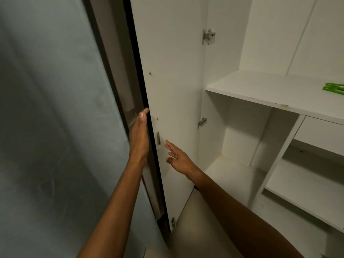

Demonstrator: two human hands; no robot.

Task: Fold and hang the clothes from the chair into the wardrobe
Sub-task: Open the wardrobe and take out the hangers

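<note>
At the open wardrobe door (173, 90), the left hand (139, 135) lies flat on its edge, the right hand (178, 159) spread beside; fingers could be pinched, and no clothes are visible.

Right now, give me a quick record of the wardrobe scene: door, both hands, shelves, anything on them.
door: wardrobe door swung open, white inner face toward the camera
left hand: left hand flat along the door's dark outer edge, fingers straight
right hand: right hand open, fingers spread, near the door's inner face; contact cannot be told
shelves: white shelves, no clothes on them
items: green item on the upper shelf at the right edge
clothes: none in view
</note>
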